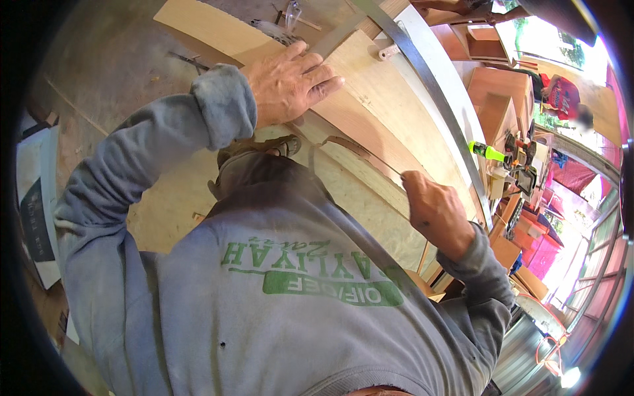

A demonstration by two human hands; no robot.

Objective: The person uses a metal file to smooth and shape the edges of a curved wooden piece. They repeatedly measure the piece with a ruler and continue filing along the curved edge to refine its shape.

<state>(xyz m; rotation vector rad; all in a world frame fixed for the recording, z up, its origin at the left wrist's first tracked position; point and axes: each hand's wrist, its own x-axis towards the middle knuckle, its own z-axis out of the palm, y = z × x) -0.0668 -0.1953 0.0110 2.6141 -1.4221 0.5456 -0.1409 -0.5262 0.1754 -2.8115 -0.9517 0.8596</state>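
Observation:
My left hand (290,84) lies on a light wooden board (218,28), its fingers stretched forward and the thumb toward the right. At the right, my right hand (437,214) is closed in a fist around the end of a long, thin tool (376,160). The tool slants up and left from the fist, beside the board's near edge; its exact kind cannot be made out. Beyond the hands lies a wide pale wooden panel (403,112). Across it runs a long dark metal strip (422,59), with a small light-coloured handle (388,52) near it.
A bright yellow-green bottle (487,151) stands right of the panel, beside power tools (525,173). Brown wooden cabinets (498,86) are farther right. Another person's arm (452,5) shows at the top right. A sandalled foot (285,145) is below my left hand.

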